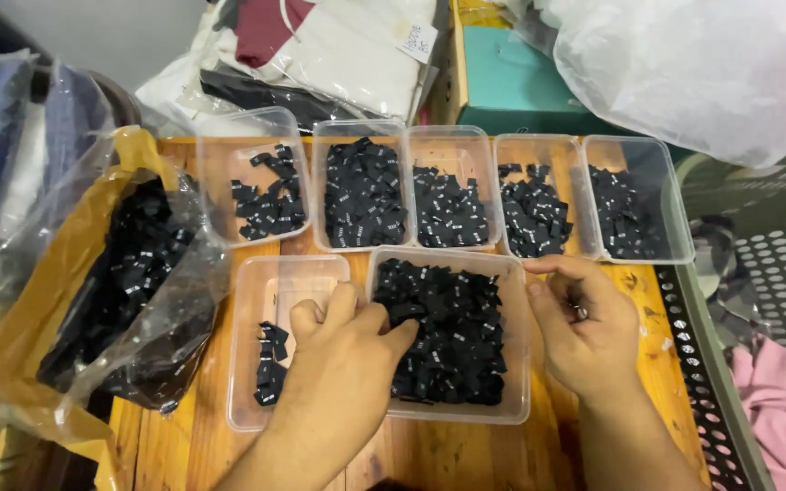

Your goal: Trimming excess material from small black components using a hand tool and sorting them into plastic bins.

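- The wooden bench [411,450] carries everything we work on, with bagged garments [320,45] piled at its far edge and a perforated crate [716,382] just beside it on the right.
- A crumpled plastic bag [129,300] on the left, lying on brown paper, holds a large heap of black woven labels; we judge this to be stock not yet sorted.
- The big clear tray [452,414] in front of us is packed with black labels [448,336]; this is where both hands work, and it looks nearly full, so much remains to go through.
- Five clear containers stand in a row behind it: the far-left container [220,182] is sparsely filled, the second container [361,132] is heaped, and the other three hold moderate piles.
- A narrow clear tray [256,282] to the left of the big one holds only a small cluster of labels at its near end.
- Our left hand [343,355] lies across the gap between the two front trays, fingers curled down onto the labels at the big tray's left edge; whether it pinches one we cannot tell.
- Our right hand [584,323] rests at the big tray's right rim, fingers bent inward around what seems a small label, though it is mostly hidden.
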